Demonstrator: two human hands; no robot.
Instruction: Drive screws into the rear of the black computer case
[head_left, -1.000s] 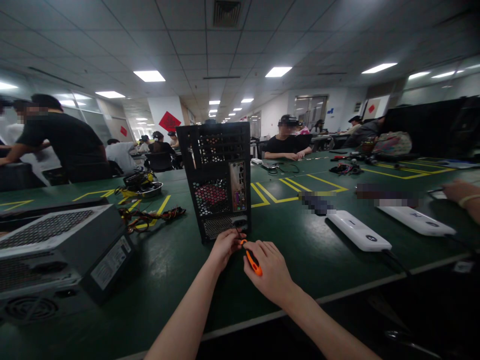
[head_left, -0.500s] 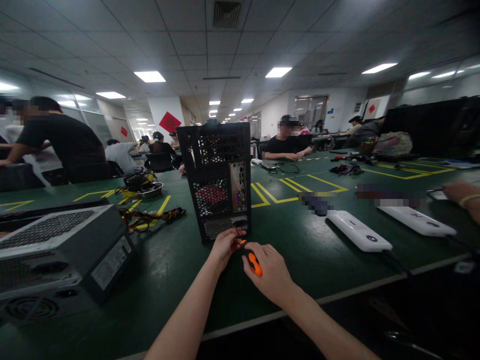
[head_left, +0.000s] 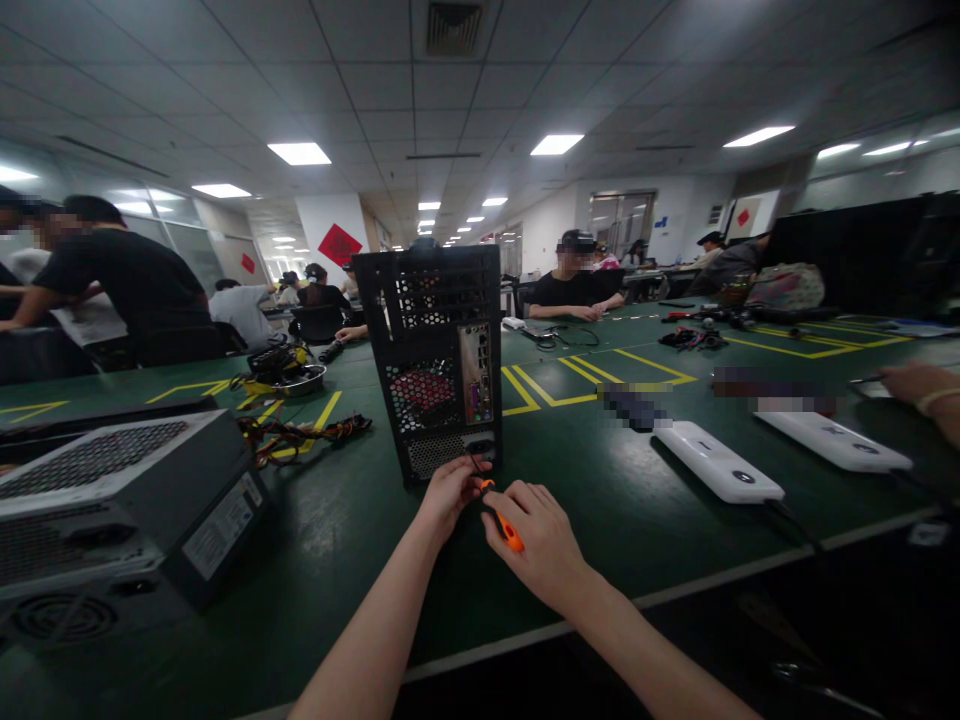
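A black computer case stands upright on the green table, its back panel with ports and a power socket facing me. My right hand is closed around the orange and black handle of a screwdriver. At the lower right corner of the case, my left hand pinches the front part of the screwdriver near its shaft. The tip points to the bottom of the back panel. Whether it sits on a screw is hidden by my fingers.
Left lies a grey power supply unit, with bundled cables and a metal bowl beyond it. White power banks lie to the right. A co-worker's hand is at the right edge; another co-worker's hand shows behind the case.
My right hand's fingers have shifted slightly on the screwdriver handle, while my left hand stays put. Behind the case, a co-worker's hand has come out leftward with a dark object.
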